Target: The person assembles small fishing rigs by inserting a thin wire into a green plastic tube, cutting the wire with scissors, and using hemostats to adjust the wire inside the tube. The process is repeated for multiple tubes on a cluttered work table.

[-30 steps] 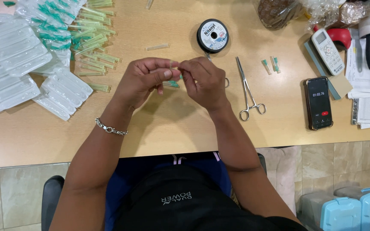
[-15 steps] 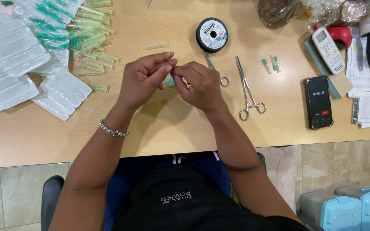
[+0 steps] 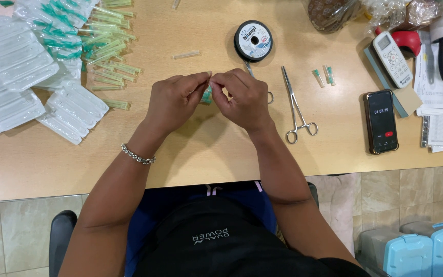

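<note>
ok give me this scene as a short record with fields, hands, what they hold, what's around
left hand: fingertips pinched together against the right hand's
right hand: pinched on the same small green-tipped piece
surface: wooden table
behind hands: black thread spool
right of hands: metal forceps, phone with a timer screen
left of hands: clear packets, loose green-capped needles
left wrist: chain bracelet
</note>
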